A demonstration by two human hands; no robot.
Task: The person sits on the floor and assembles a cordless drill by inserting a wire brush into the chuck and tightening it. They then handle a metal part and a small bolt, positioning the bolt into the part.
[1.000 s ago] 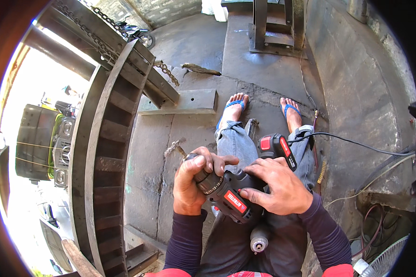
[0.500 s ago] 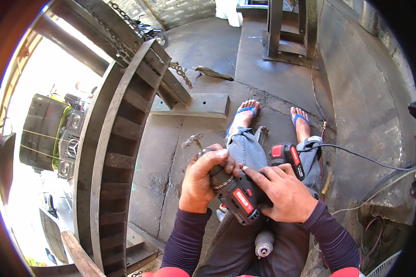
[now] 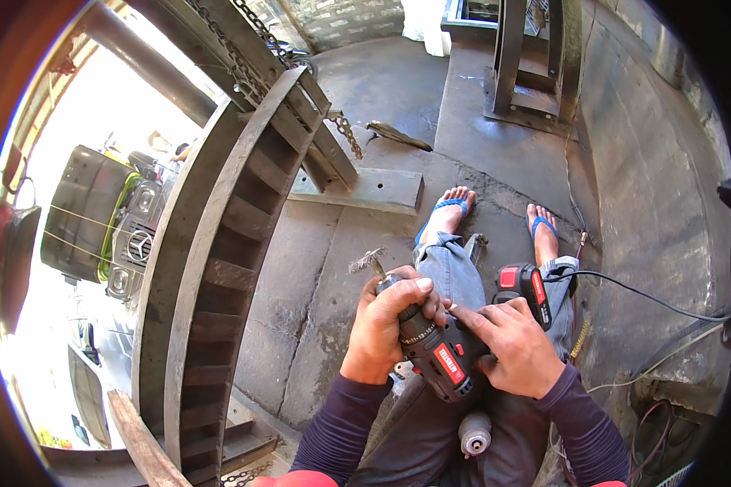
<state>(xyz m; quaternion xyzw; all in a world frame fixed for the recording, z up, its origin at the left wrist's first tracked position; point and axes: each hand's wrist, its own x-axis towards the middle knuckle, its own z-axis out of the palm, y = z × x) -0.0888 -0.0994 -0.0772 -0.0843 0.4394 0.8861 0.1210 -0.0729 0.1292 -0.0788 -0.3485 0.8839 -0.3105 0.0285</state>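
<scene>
Black drill (image 3: 443, 369) is held above the lap, between the hands; its long axis is slanted from the wire brush (image 3: 367, 260) at upper left to the rear housing at lower right. The front end is gripped by the left hand (image 3: 384, 326), the nearer to the brush. The right hand (image 3: 521, 347) is laid over the handle side, fingers partly curled; its underside grip cannot be told. Just beyond it, the battery pack (image 3: 509, 278) is met by a black cable (image 3: 642, 290).
</scene>
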